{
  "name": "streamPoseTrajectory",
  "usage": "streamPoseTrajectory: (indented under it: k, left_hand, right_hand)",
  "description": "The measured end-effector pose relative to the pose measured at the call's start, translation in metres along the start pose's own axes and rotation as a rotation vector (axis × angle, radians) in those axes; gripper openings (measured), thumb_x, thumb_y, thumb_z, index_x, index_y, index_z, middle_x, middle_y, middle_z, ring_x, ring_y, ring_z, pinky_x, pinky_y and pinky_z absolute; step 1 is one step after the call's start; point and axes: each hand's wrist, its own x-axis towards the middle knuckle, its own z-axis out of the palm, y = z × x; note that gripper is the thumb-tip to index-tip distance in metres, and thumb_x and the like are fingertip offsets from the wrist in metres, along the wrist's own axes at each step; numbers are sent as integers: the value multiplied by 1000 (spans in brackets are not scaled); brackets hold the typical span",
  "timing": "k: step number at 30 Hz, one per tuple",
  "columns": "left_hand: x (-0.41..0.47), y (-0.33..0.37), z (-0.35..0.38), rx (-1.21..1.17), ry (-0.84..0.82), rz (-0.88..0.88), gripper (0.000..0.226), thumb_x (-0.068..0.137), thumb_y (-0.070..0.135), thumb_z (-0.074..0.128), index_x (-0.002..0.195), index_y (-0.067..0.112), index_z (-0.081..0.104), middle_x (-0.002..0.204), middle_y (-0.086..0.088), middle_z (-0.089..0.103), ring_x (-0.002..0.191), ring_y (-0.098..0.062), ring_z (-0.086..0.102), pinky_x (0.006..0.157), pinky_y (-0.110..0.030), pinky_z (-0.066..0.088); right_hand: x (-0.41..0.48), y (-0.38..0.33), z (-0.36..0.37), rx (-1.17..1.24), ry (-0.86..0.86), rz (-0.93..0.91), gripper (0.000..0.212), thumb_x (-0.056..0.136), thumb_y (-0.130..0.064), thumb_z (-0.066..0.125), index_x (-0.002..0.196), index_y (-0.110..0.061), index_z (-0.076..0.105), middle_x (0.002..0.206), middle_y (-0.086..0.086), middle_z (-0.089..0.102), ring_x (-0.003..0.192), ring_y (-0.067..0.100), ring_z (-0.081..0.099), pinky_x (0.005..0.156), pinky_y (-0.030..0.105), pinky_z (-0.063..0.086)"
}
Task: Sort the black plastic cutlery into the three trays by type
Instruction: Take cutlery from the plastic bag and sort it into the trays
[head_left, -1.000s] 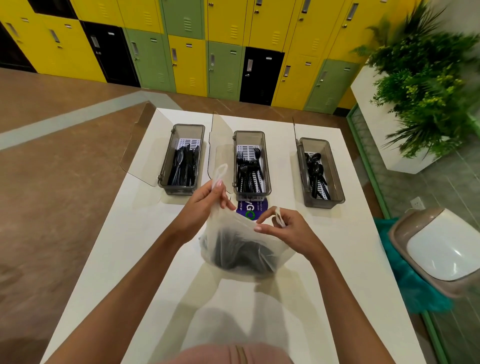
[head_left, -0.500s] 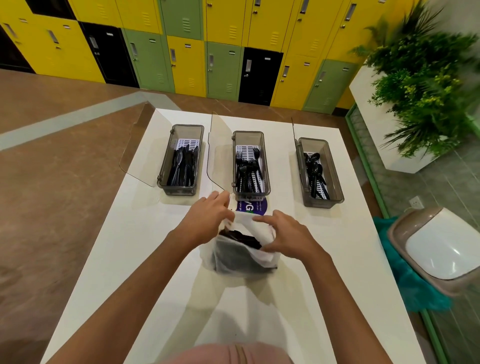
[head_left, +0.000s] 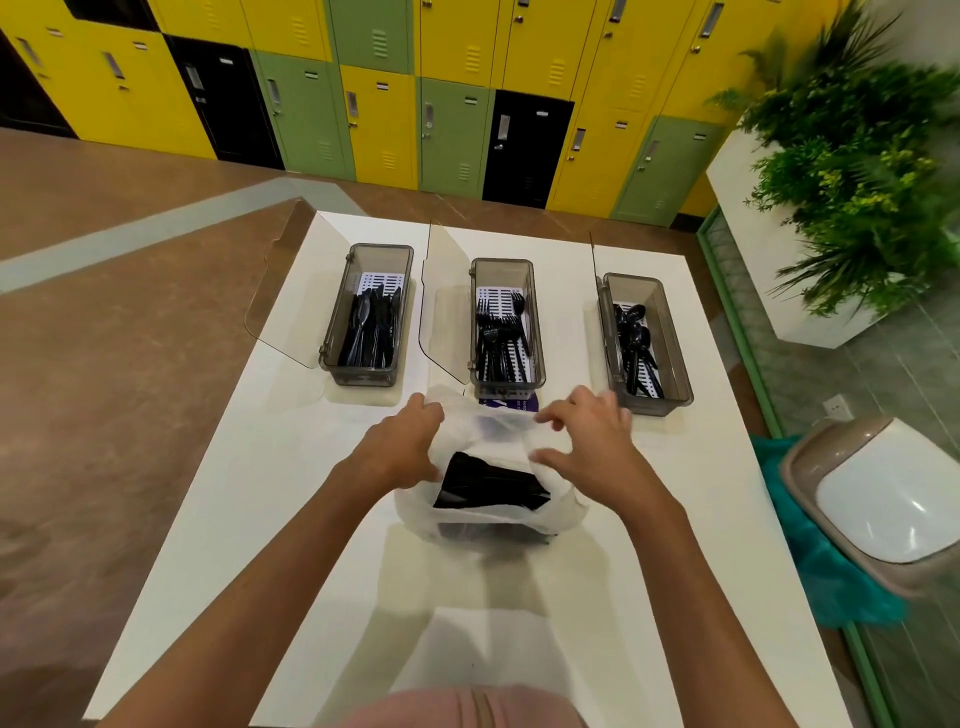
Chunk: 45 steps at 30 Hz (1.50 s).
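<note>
Black plastic cutlery (head_left: 488, 486) in white bag (head_left: 563, 512) on table (head_left: 249, 519), left hand (head_left: 408, 449) gripping bag's left rim, right hand (head_left: 589, 441) half spread at right rim, hold unclear

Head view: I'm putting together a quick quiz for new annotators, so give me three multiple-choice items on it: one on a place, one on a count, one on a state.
1. Where are the spoons? A. left tray B. middle tray C. right tray
2. How many trays stand on the table? A. two B. three C. four
3. The lids are: A. open B. shut C. missing

1 C: the spoons lie in the right tray.
2 B: three trays stand in a row.
3 A: each clear lid stands swung up beside its tray.
</note>
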Motion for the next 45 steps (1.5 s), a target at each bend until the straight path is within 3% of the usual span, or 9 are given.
streamPoseTrajectory:
  k: [3, 6, 11, 15, 22, 31, 38, 43, 45]
  left_hand:
    - [1, -1, 2, -109, 63, 48, 44, 84, 17, 69, 124, 17, 51, 132, -5, 46, 109, -26, 54, 93, -38, 46]
    - [-2, 0, 0, -152, 60, 87, 42, 87, 12, 66, 125, 18, 51, 134, -3, 46, 110, -24, 53, 94, -37, 45]
    - [-7, -5, -3, -182, 64, 110, 40, 87, 9, 65, 124, 18, 52, 132, -2, 48, 104, -21, 53, 92, -35, 47]
    - [-7, -15, -3, -235, 86, 110, 38, 86, 6, 65, 121, 16, 54, 129, -3, 51, 102, -20, 53, 90, -31, 46]
    - [-1, -20, -4, -321, 135, 173, 35, 83, 5, 68, 115, 15, 58, 121, -3, 56, 94, -15, 49, 84, -24, 44]
    - [-1, -18, -2, -345, 143, 180, 37, 86, 5, 65, 119, 19, 56, 127, -1, 53, 112, -16, 50, 89, -20, 40]
    - [-4, -18, -3, -358, 150, 224, 37, 86, 4, 65, 119, 18, 55, 125, 1, 52, 92, -8, 44, 67, -5, 37]
    - [-4, -19, -1, -371, 169, 244, 42, 85, 3, 65, 122, 18, 52, 126, -1, 51, 101, -12, 47, 82, -18, 40]
    - [-4, -18, -1, -364, 185, 243, 48, 85, 2, 64, 126, 18, 48, 128, -1, 48, 104, -16, 48, 84, -23, 43]
  right_hand:
    - [12, -27, 9, 213, -102, -113, 20, 93, -20, 59, 107, -11, 70, 101, 4, 69, 87, 12, 55, 81, 24, 41]
    - [34, -36, 59, 64, -315, -63, 23, 94, -14, 55, 110, -2, 65, 111, 15, 67, 97, 27, 61, 78, 29, 42]
    - [50, -20, 107, -87, -278, 64, 41, 89, -13, 61, 126, -3, 48, 131, 16, 50, 119, 32, 50, 93, 38, 44]
    - [49, -4, 102, -75, -260, 99, 26, 91, -13, 57, 117, -9, 56, 124, 11, 57, 112, 30, 56, 88, 35, 45]
    - [43, 7, 72, 559, -61, 123, 8, 86, -22, 70, 92, -18, 69, 80, -4, 64, 76, 12, 59, 74, 25, 44]
    - [35, -10, 71, 1078, 135, 232, 20, 68, -22, 85, 78, -8, 74, 77, 4, 76, 77, 17, 71, 80, 34, 57]
    - [38, -13, 70, 1331, 221, 419, 19, 71, -13, 83, 84, -9, 69, 77, 5, 73, 69, 13, 68, 70, 26, 51]
    - [44, -10, 77, 938, 309, 90, 6, 91, -21, 63, 89, -26, 66, 96, 5, 64, 88, 17, 63, 81, 33, 54]
    - [49, -8, 80, 706, 176, -90, 13, 97, -22, 54, 96, -26, 65, 106, 3, 59, 97, 18, 60, 85, 35, 53]
